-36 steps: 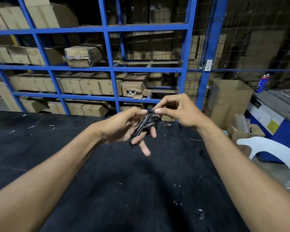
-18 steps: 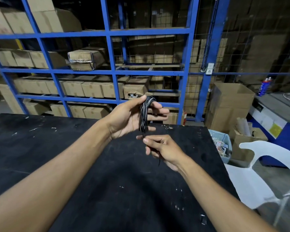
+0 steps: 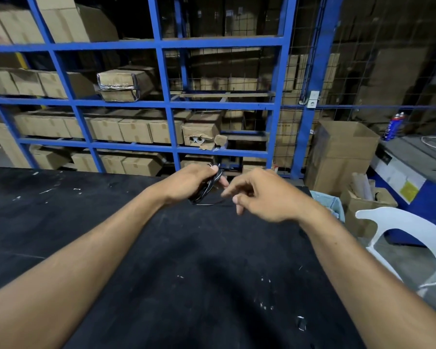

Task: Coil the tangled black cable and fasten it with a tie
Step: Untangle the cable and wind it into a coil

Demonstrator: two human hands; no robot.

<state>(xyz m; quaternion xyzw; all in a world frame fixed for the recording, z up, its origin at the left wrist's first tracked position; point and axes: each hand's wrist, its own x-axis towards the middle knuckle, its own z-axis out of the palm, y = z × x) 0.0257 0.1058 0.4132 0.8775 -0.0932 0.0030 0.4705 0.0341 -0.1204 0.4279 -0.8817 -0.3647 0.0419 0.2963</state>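
My left hand point(image 3: 189, 181) is closed around a small bundle of coiled black cable point(image 3: 208, 188), held just above the far part of the black table point(image 3: 161, 260). A thin strand runs from the bottom of the bundle to the right, toward my right hand point(image 3: 264, 195). My right hand is blurred, its fingers pinched near the end of that strand; I cannot tell whether the strand is the cable's loose end or a tie.
A blue metal rack point(image 3: 161, 102) full of cardboard boxes stands behind the table. To the right are a large cardboard box point(image 3: 342, 152), a white plastic chair point(image 3: 408, 238) and a small bin point(image 3: 330, 202) by the table's corner. Small white scraps dot the table.
My left hand has turned over and lowered with the bundle toward the table. My right hand has risen from below the bundle to its right side, pulling the thin strand sideways.
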